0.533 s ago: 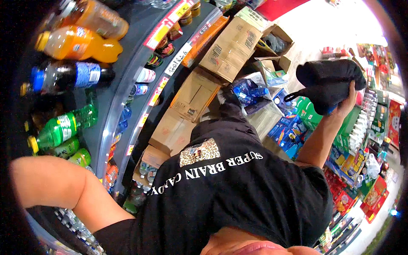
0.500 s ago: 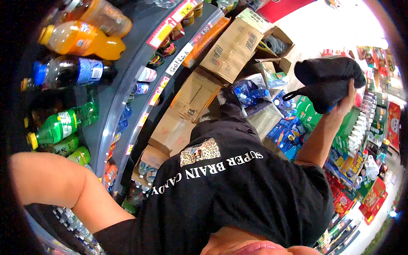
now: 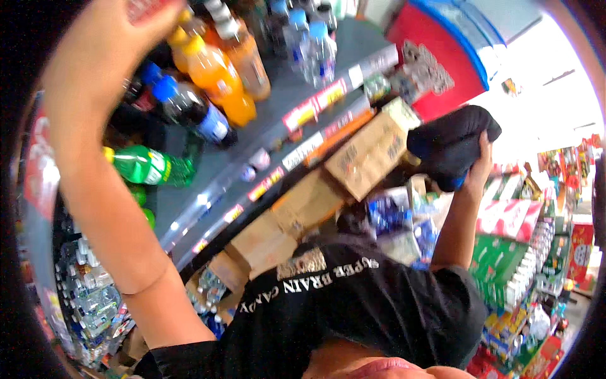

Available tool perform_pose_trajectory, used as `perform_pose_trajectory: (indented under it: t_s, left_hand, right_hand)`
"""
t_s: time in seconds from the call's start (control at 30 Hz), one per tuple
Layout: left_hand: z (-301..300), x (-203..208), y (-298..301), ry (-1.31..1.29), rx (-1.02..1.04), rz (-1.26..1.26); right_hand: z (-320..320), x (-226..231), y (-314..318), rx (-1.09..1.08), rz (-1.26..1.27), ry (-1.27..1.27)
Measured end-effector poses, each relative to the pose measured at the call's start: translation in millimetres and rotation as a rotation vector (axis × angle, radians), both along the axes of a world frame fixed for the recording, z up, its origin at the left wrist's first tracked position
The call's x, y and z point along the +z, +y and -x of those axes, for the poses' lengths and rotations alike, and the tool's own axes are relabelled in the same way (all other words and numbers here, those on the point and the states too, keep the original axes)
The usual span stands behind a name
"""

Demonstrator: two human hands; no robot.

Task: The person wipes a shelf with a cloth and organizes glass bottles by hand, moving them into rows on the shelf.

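Observation:
My right hand [image 3: 482,163] is closed around a dark fabric item [image 3: 453,140], soft and folded, with a bit of blue at its lower edge. Its exact kind I cannot make out. On the other side, my left arm reaches up over the drink shelf [image 3: 265,129]. My left hand [image 3: 120,28] is blurred at the top edge and its fingers are cut off. A red patch [image 3: 146,9] shows against it; whether it is held I cannot tell. Closest to that hand are an orange soda bottle [image 3: 221,76], a blue-capped cola bottle [image 3: 192,110] and a green bottle [image 3: 151,165].
Clear water bottles [image 3: 315,50] stand farther along the shelf. Cardboard boxes [image 3: 369,151] line its foot. A red bin-like container with a blue rim [image 3: 435,69] is at the far end. Green cartons [image 3: 499,265] and stacked goods fill the right side.
My left arm has swung up from the lower left to the top of the shelf. The view has turned, and my right hand still grips the dark fabric item.

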State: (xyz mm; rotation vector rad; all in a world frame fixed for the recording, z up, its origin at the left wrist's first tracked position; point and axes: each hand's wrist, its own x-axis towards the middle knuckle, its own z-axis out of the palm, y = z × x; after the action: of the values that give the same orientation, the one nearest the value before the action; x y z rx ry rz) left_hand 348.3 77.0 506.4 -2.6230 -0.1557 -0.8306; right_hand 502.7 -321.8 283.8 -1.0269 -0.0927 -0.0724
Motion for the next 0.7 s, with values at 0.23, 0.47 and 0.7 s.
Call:
perform_pose_trajectory:
  t_s: [0.23, 0.47, 0.7]
  left_hand:
    - [12, 10, -20, -0.093, 0.085, -0.011]
    - [3, 17, -35, -0.114, 0.152, -0.016]
    - [6, 13, -39, -0.114, 0.252, -0.003]
  right_hand:
    - [-91, 109, 23, 0.620, -0.340, -0.307]
    - [-195, 298, 83, -0.177, 0.002, -0.616]
    - [-322, 315, 188, 0.559, 0.948, -0.943]
